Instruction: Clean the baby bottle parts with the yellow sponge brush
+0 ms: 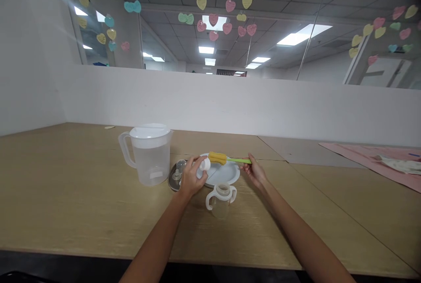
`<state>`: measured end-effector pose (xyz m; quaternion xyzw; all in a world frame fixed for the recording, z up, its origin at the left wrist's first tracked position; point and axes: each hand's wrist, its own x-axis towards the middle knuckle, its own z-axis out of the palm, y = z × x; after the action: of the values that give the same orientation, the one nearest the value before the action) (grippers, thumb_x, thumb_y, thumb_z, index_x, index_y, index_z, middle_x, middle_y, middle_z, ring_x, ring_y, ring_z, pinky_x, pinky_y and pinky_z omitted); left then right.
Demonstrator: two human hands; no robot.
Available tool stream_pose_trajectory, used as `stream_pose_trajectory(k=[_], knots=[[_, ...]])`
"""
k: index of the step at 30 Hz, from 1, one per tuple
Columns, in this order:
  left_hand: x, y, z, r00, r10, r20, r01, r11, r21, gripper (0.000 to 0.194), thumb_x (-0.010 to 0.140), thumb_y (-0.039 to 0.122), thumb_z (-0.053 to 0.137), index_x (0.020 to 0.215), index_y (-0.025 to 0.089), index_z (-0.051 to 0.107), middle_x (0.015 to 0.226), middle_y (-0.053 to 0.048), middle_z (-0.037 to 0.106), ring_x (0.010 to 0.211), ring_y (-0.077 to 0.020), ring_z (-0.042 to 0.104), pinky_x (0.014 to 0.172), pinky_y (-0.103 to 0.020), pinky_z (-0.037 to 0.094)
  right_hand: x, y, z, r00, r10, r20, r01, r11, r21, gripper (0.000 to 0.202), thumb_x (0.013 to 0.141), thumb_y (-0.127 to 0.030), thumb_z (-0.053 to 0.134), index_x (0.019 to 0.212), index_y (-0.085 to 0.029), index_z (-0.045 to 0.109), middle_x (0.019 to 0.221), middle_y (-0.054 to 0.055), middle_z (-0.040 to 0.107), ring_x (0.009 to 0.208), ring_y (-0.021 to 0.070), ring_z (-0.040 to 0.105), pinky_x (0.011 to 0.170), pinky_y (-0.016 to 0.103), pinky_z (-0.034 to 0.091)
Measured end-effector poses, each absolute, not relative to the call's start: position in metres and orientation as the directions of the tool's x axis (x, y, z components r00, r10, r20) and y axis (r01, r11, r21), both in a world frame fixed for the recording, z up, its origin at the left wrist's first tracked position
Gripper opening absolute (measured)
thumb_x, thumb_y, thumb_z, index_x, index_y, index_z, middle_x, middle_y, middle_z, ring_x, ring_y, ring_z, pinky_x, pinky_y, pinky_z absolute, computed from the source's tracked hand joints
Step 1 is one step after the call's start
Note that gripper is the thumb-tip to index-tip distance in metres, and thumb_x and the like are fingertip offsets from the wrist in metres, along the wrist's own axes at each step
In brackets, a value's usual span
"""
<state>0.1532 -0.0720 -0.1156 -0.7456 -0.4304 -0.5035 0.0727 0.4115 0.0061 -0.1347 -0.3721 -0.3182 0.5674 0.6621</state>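
Nearest the camera, both forearms reach forward over the wooden desk [82,213]. Just ahead of them stands an open two-handled baby bottle [221,197], uncapped and near the wrists.

The left hand [191,180] is curled closed around a small white cap [204,165], most likely the bottle's lid, holding it over the near-left edge of a white plate [226,173]. The right hand [254,171] is pinched shut on the green handle of a bottle brush [226,159]. Its yellow sponge head hangs above the plate, just beside the cap and perhaps touching it; the view is too small to be sure.

Left of the plate lies a round metal dish [171,178] with a clear teat in it, and beyond that a lidded clear water jug [149,153], which looks filled. Far right lies a pink cloth [368,155].

Risks, as I judge them: the light bottle sits right below the working wrists, so a dropped elbow or a pulled-back arm could tip it over. The small cap could slip from wet fingers under a hard push of the brush. A wide left swing could bump the jug and spill it.
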Motion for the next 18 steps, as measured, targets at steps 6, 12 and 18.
stream_pose_trajectory(k=[6, 12, 18], knots=[[0.135, -0.062, -0.113, -0.031, 0.652, 0.757, 0.93, -0.259, 0.261, 0.036, 0.075, 0.024, 0.048, 0.109, 0.021, 0.06, 0.1, -0.009, 0.054, 0.094, -0.0234, 0.052, 0.083, -0.034, 0.041, 0.416, 0.005, -0.137, 0.286, 0.957, -0.055, -0.526, 0.108, -0.843, 0.024, 0.08, -0.034, 0.059, 0.065, -0.016, 0.055, 0.039, -0.005, 0.049, 0.031, 0.0054, 0.044, 0.043, 0.017, 0.05], [0.121, -0.052, -0.117, -0.111, 0.779, 0.617, 0.994, 0.072, 0.087, 0.031, 0.079, 0.031, 0.042, 0.093, 0.014, 0.064, 0.092, -0.015, 0.059, 0.095, -0.0291, 0.051, 0.08, -0.039, 0.038, 0.414, 0.003, -0.135, 0.296, 0.952, -0.077, -0.511, 0.09, -0.855, 0.022, 0.08, -0.03, 0.057, 0.064, -0.016, 0.055, 0.036, -0.005, 0.048, 0.029, 0.0055, 0.041, 0.04, 0.017, 0.048], [0.121, -0.048, -0.124, -0.123, 0.844, 0.522, 0.991, 0.132, 0.02, 0.03, 0.078, 0.03, 0.043, 0.095, 0.014, 0.062, 0.096, -0.016, 0.064, 0.101, -0.0295, 0.051, 0.083, -0.039, 0.035, 0.414, 0.003, -0.137, 0.304, 0.95, -0.072, -0.487, 0.09, -0.869, 0.023, 0.079, -0.032, 0.058, 0.063, -0.016, 0.055, 0.036, -0.006, 0.046, 0.029, 0.0053, 0.039, 0.039, 0.017, 0.046]])
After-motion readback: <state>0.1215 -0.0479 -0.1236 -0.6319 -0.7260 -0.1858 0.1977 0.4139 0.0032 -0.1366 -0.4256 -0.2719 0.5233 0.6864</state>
